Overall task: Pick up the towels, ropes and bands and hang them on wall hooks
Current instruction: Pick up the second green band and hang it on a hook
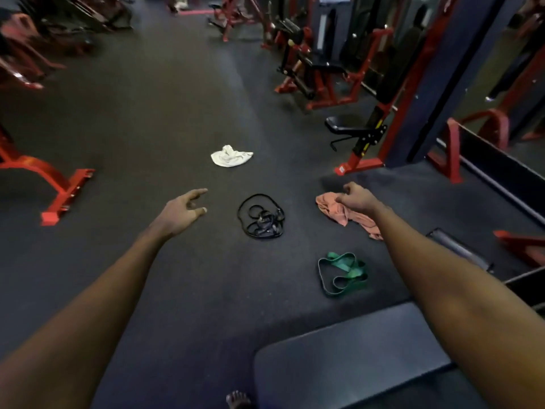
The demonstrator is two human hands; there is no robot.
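Note:
On the dark gym floor lie a crumpled white towel (231, 156), a tangled black rope (261, 216), a salmon-pink towel (342, 212) and a looped green band (343, 273). My left hand (184, 209) reaches out left of the black rope with its fingers spread and loosely bent, holding nothing. My right hand (358, 199) hovers over the pink towel's upper edge with curled fingers; whether it touches the cloth is unclear.
Red-framed gym machines (318, 75) line the right side and more red frames (56, 184) stand at the left. A dark padded bench (354, 358) fills the lower right. My bare foot (237, 399) shows at the bottom edge. No wall hooks in view.

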